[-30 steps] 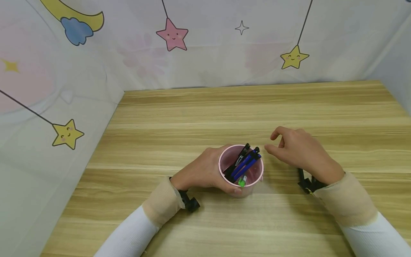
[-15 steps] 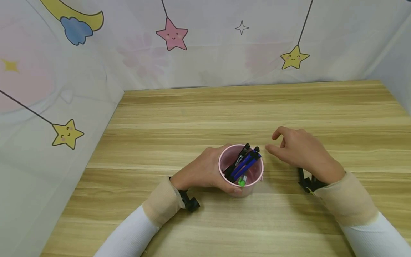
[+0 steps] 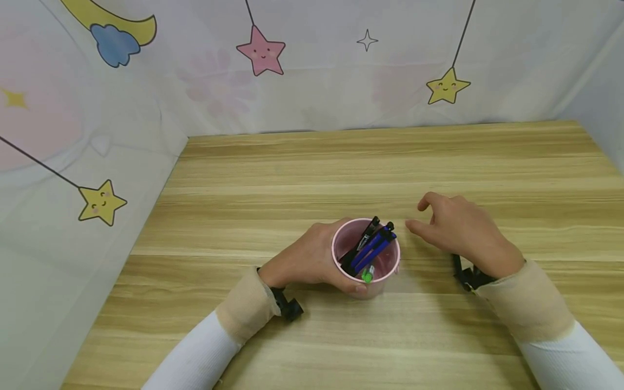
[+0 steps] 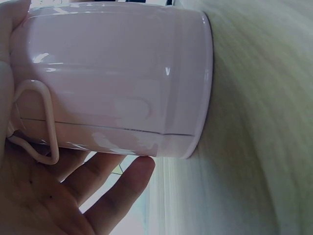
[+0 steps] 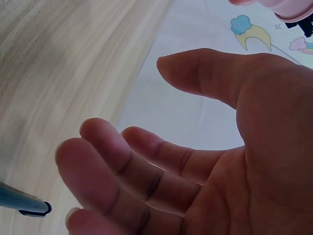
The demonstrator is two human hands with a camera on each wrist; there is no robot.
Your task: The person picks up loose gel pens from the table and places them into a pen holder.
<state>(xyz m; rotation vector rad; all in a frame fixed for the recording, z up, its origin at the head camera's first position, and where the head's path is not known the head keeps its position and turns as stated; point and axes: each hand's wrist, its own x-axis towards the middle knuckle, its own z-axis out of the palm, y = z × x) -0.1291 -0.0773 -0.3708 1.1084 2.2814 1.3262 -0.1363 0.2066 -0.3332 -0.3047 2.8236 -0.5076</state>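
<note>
My left hand grips a pink pen cup from its left side, thumb across the front and fingers behind. The left wrist view shows the cup's smooth wall and a small loop handle near the palm. Inside lean two blue pens, a black marker and a green-tipped pen. To the cup's right hovers my right hand, fingers loosely bent, nothing between them. Past its fingertips, a teal pen-like stick with a dark end shows in the right wrist view.
A wood-grain table spreads under both hands. Behind it and along the left hangs a pale cloth printed with stars, a moon and a cloud. Each wrist wears a black camera mount.
My right hand has drifted very slightly to the right, away from the cup. The left hand, cup and pens have stayed in place.
</note>
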